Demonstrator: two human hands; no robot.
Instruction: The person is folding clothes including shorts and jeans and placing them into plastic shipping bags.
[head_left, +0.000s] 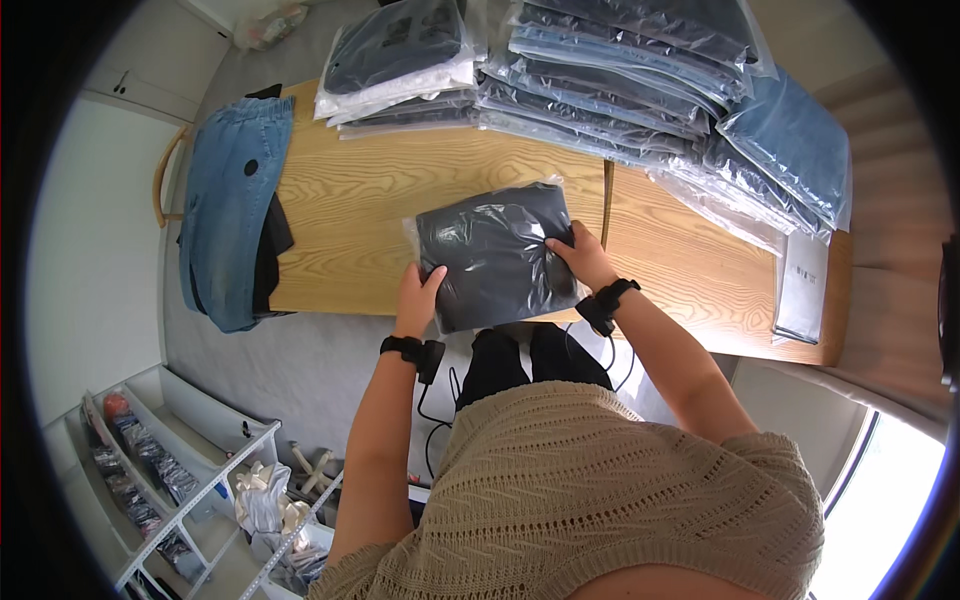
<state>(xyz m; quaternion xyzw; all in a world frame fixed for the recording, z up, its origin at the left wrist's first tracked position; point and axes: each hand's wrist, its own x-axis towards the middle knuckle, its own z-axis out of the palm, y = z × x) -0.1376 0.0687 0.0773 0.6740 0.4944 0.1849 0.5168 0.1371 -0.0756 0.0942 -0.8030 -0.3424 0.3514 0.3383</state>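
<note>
With the bare left hand (418,297), grips the left side of a flat, rectangular package of dark folded cloth in clear, glossy plastic (495,262), thumb laid on top near the lower corner, fingers mostly hidden beneath. With the bare right hand (585,258), grips the opposite side of the same package, thumb pressed on the upper face, plastic creased around it. Holds the package at the near edge of a pale, wood-grained table (350,225), slightly tilted in view, lower edge overlapping the table's rim; cannot tell whether lifted or resting there. Wears a black strap with a small black box on the left wrist (405,350), another like it on the right wrist (605,303), plus a beige openwork knit top (600,490) and black trousers (495,365).

Has at left, across the table's end, a light-blue denim garment (225,200) with dark cloth (275,240) showing beside it. Faces, along the far side, a short stack of plastic-wrapped dark and white garments (400,60) and, just right of it, a taller stack of bagged dark and blue garments (620,75). At the right end, near the corner, has a flat, pale grey packet (802,285). Behind at lower left, has white shelving (225,470) holding bundled items.
</note>
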